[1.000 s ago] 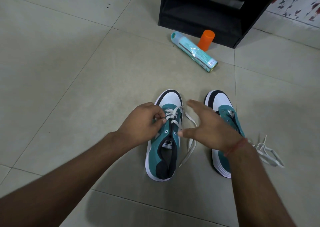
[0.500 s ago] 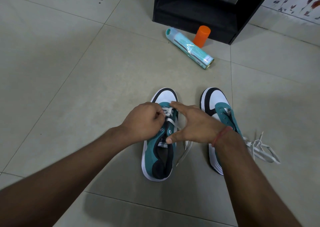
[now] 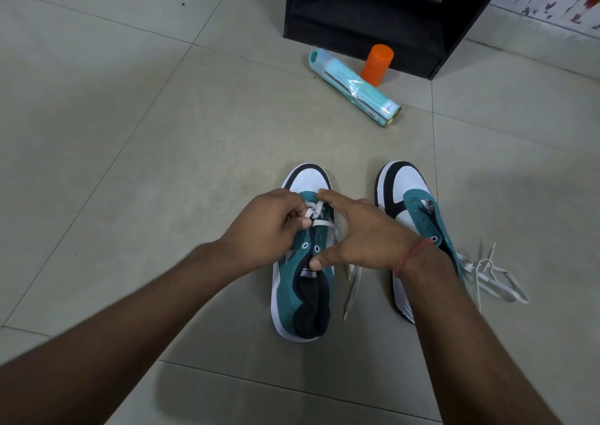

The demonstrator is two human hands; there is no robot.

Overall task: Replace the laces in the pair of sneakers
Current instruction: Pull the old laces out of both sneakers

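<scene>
Laced sneaker [image 3: 303, 281] under both hands, bare tile [image 3: 136, 138] leftward.

Teal, white and black sneakers [image 3: 303, 281] with white laces [image 3: 319, 218] sit on pale grey tiles [image 3: 113, 132] (upper right: an orange cap [image 3: 376, 64], a teal can [image 3: 354, 86], a black cabinet [image 3: 363, 21]).

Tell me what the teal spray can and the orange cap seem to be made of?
Teal spray can: probably metal, glossy; a shiny rim shows at its end and glare on its side. Orange cap: probably plastic, smooth and matte, evenly coloured.
</scene>
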